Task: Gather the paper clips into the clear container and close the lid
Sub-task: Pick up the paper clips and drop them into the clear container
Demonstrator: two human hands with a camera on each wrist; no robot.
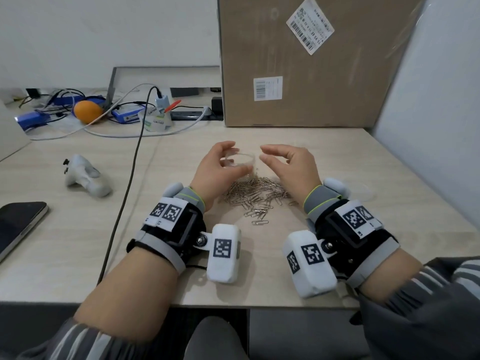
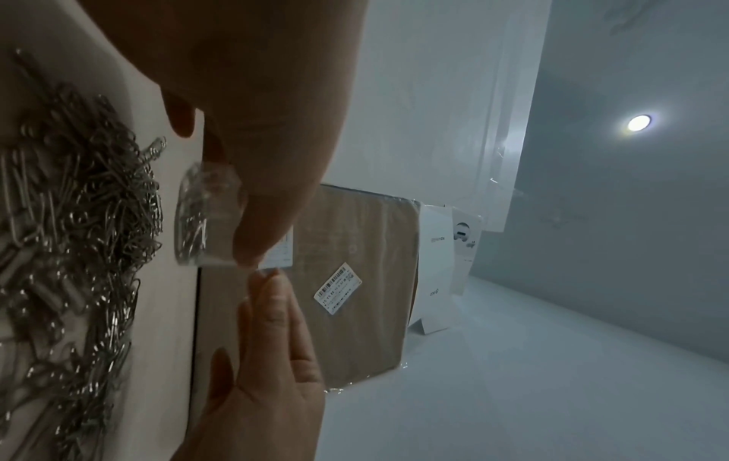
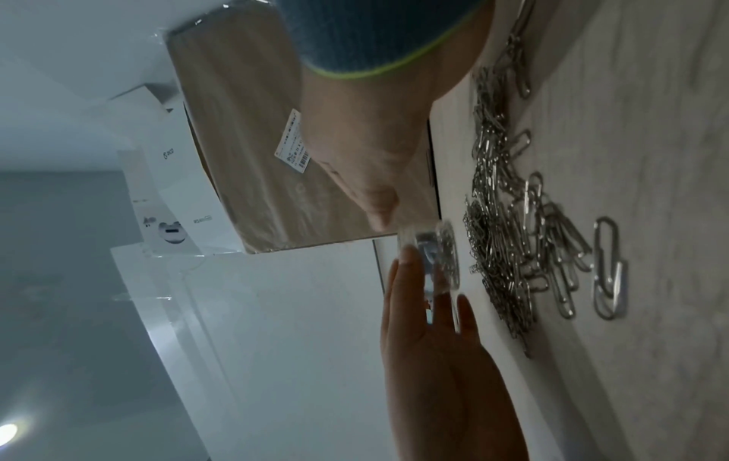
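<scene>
A small clear round container [image 1: 242,162] stands at the far edge of a pile of silver paper clips [image 1: 255,197] on the light wood table [image 1: 337,157]. My left hand [image 1: 228,155] grips the container, thumb and fingers curled round its left side. In the left wrist view the container [image 2: 209,215] shows some clips in or behind it, beside the paper clips [image 2: 79,218]. My right hand [image 1: 262,154] hovers at the container's right side with relaxed fingers and holds nothing. Whether it touches the rim is unclear. A faint clear lid [image 1: 363,194] lies to the right of my right wrist.
A large cardboard box [image 1: 298,61] stands just behind the hands. A white controller [image 1: 85,175], a phone [image 1: 18,224] and a black cable [image 1: 130,178] lie to the left. Cables, an orange and tape rolls clutter the far left. A white panel [image 1: 428,113] borders the right.
</scene>
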